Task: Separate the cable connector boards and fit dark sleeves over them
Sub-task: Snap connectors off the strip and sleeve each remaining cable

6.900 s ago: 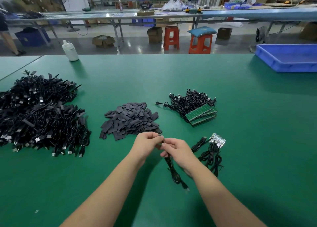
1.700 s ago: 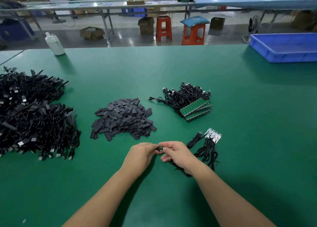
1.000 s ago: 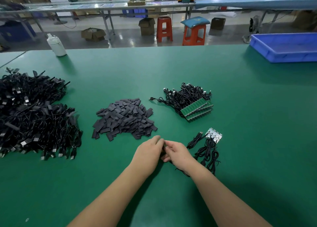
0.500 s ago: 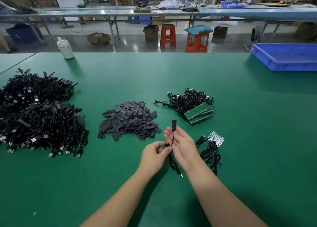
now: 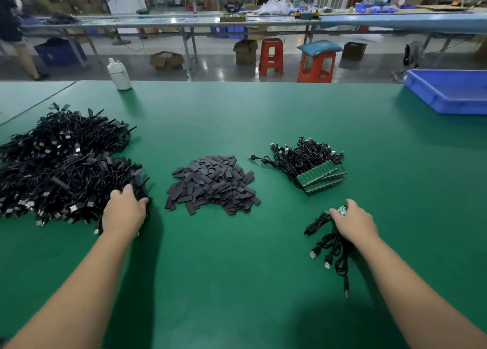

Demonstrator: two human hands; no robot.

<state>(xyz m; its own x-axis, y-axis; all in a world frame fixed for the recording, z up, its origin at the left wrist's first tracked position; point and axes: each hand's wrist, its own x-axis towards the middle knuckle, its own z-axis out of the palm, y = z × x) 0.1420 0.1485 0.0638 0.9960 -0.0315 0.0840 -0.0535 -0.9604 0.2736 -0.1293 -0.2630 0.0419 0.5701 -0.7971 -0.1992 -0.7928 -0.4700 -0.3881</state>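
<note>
the left hand (image 5: 123,213) lies on the near right edge of the large heap of finished black cables (image 5: 63,169), fingers spread and bent down into the heap; whether it grips any cable cannot be told. the right hand (image 5: 354,223) rests on a small bunch of cables (image 5: 332,246) lying on the green surface (image 5: 237,283), fingers curled over the bunch. a strip of connector boards (image 5: 342,211) shows at its fingertips, touching them. between the two hands, further out, lies the pile of dark sleeves (image 5: 213,184). beyond the right hand sits a second cable bundle with stacked green board strips (image 5: 320,176) at its near edge. a white bottle (image 5: 119,74) stands far beyond the left hand, and a blue tray (image 5: 448,92) sits far beyond the right hand.
</note>
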